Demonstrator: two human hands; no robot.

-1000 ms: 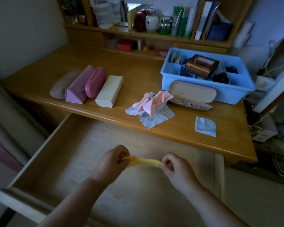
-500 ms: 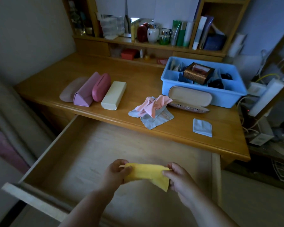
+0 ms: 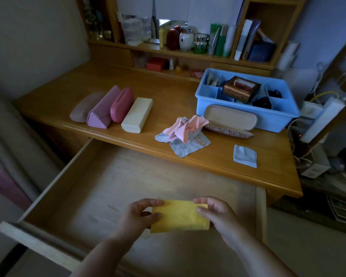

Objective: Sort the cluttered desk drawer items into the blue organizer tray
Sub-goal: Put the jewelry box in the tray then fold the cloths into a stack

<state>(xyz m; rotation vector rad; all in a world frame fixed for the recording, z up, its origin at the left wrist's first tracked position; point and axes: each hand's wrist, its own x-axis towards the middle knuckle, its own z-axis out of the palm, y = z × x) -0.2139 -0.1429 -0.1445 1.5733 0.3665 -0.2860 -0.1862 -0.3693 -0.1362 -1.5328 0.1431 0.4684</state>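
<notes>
A yellow cloth [image 3: 179, 216], folded into a rectangle, is held flat over the open drawer [image 3: 112, 188]. My left hand [image 3: 137, 215] pinches its left edge and my right hand [image 3: 218, 213] pinches its right edge. The blue organizer tray [image 3: 272, 118] stands at the desk's back right, with a brown patterned box [image 3: 240, 90] and dark items in its compartments. An open glasses case [image 3: 231, 120] leans against the tray's front. Pink and pale blue cloths [image 3: 185, 132] lie crumpled on the desk, and a folded pale blue cloth [image 3: 245, 155] lies near the front edge.
Several glasses cases lie in a row at the desk's left: mauve [image 3: 84, 110], pink triangular [image 3: 102, 110], rose [image 3: 121, 104] and cream [image 3: 137, 114]. Shelves behind hold bottles and books [image 3: 218, 41]. A white power strip [image 3: 324, 118] and cables sit right of the tray.
The yellow cloth went from a thin stretched strip to a flat folded rectangle between both hands. The camera pulled back, showing more of the drawer.
</notes>
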